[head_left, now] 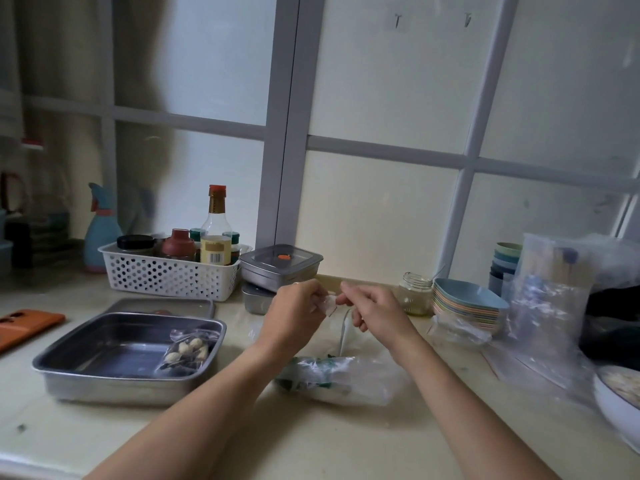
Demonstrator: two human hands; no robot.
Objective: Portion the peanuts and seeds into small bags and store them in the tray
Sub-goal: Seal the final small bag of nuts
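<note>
My left hand (299, 308) and my right hand (369, 306) are raised above the counter, and both pinch a small clear bag (329, 304) between them. What that bag contains is too small to make out. To the left stands a steel tray (104, 382) with one small filled bag of peanuts (185, 349) lying in its right corner. Below my hands lies a large crumpled clear bag (341, 377) with dark seeds showing at its top. A spoon handle (344, 332) sticks up from it.
A white basket of bottles (166, 271) and two lidded steel boxes (278, 265) stand at the back. A glass jar (415, 294), stacked coloured plates (465, 303) and clear bags (547, 306) crowd the right. An orange phone (27, 327) lies far left, a white bowl (620, 407) at the right edge.
</note>
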